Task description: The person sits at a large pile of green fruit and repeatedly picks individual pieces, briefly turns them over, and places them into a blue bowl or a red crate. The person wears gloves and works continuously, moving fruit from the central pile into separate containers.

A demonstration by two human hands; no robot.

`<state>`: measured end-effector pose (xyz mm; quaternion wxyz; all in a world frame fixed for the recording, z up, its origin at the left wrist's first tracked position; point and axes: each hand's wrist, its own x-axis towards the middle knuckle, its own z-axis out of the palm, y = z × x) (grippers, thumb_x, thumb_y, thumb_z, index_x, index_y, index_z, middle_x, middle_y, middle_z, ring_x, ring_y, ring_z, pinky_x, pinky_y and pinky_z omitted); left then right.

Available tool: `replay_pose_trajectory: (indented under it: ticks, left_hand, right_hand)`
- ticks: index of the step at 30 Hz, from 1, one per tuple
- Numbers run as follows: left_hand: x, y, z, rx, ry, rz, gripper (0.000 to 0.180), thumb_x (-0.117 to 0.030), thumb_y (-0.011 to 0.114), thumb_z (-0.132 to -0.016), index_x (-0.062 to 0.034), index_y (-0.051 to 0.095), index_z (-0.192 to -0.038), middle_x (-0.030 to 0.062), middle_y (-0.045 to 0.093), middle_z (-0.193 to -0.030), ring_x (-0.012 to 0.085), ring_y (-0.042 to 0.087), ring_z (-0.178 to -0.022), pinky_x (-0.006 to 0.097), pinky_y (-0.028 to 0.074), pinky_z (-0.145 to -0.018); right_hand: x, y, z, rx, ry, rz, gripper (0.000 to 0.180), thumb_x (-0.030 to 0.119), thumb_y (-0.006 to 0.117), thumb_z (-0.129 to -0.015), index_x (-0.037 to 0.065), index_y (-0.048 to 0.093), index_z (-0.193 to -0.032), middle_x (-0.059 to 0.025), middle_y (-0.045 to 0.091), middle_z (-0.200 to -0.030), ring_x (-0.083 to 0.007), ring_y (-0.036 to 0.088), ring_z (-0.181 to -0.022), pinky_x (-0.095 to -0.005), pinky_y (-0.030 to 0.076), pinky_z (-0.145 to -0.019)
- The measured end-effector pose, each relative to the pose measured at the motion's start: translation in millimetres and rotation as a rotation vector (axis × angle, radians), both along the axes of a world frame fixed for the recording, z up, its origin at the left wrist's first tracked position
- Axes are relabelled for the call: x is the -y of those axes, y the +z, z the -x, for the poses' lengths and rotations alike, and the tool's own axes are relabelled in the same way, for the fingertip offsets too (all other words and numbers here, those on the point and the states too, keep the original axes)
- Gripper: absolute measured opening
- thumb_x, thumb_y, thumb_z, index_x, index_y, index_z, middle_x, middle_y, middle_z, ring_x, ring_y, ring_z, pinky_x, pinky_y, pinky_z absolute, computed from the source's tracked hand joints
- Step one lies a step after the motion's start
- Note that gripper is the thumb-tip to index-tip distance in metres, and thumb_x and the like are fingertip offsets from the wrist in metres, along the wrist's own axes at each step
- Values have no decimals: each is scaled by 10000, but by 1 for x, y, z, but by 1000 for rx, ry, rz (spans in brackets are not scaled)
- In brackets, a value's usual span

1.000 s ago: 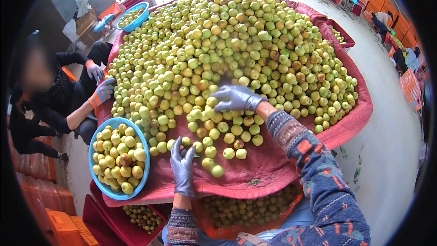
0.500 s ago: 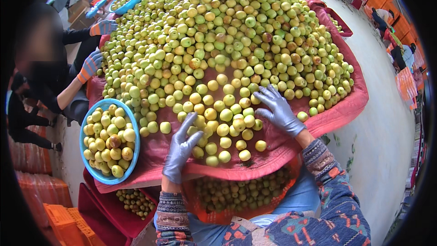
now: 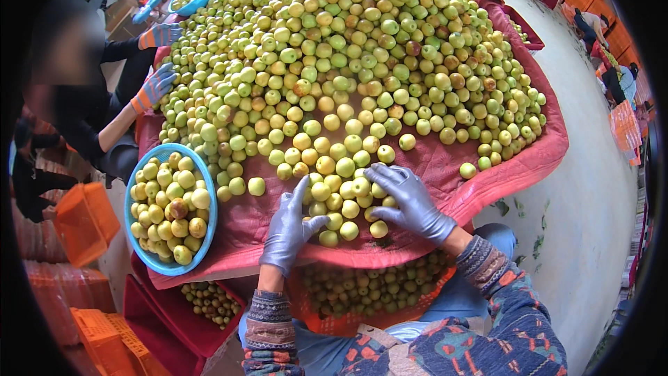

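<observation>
Lengthwise toward the heap [image 3: 334, 38], fruit cluster [image 3: 345, 167] between left hand [image 3: 287, 228] and right hand [image 3: 416, 207].

Right of the right hand [image 3: 412, 203], the worktop [image 3: 440, 175] lies open up to the pile [image 3: 362, 49]. Left of the left hand [image 3: 286, 232], it is bare as far as the basin [image 3: 212, 209], which stands in the way. Loose fruit [image 3: 345, 167] clogs the gap between the hands.

Fruit [image 3: 341, 83] on cloth [image 3: 445, 167], basket [image 3: 169, 267] at left
</observation>
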<state>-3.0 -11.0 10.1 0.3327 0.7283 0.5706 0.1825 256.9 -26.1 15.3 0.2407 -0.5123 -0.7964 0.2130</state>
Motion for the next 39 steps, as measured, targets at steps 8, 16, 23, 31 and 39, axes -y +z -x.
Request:
replay_pose_trajectory:
  ticks: [8, 16, 23, 31, 39]
  left_hand:
    - [2, 2, -19, 241, -144, 125, 879, -176, 802, -663, -127, 342, -1410, 231, 508, -1214, 373, 510, -1157, 424, 438, -953]
    - [7, 12, -49, 643, -318, 505, 820, -249, 795, -718, -97, 370, -1403, 103, 477, -1335, 215, 410, -1257, 347, 337, -1054]
    - [21, 33, -51, 588, -609, 619, 859, -322, 771, -755, -107, 292, -1435, 142, 508, -1246, 232, 490, -1157, 342, 404, -976]
    - [40, 33, -40, 641, -777, 992, 552, -196, 691, -848, -7, 475, -1319, 80, 570, -1245, 152, 510, -1149, 326, 393, -1011]
    - [21, 45, -37, 771, -162, 726, 335, -131, 610, -894, -9, 580, -1205, 53, 656, -1056, 114, 622, -905, 248, 525, -705]
  right_hand:
    - [-14, 1, -21, -708, -181, 635, 540, 235, 651, -867, 61, 461, -1342, -72, 521, -1307, -179, 511, -1160, -322, 413, -985]
    - [16, 0, -26, -824, 90, 871, 572, 215, 614, -887, 75, 390, -1395, -61, 476, -1353, -159, 405, -1260, -328, 330, -1063]
    - [54, 36, -37, -768, 12, 973, 572, 212, 618, -871, 52, 394, -1372, -74, 513, -1274, -166, 480, -1173, -309, 404, -991]
    - [31, 52, -42, -331, 585, 776, 352, 215, 670, -848, 81, 627, -1171, -128, 588, -1238, -256, 530, -1186, -368, 415, -991]
    - [-83, -2, 72, 257, 110, -315, 179, 109, 600, -739, 132, 643, -911, -25, 612, -903, -255, 579, -848, -386, 464, -726]
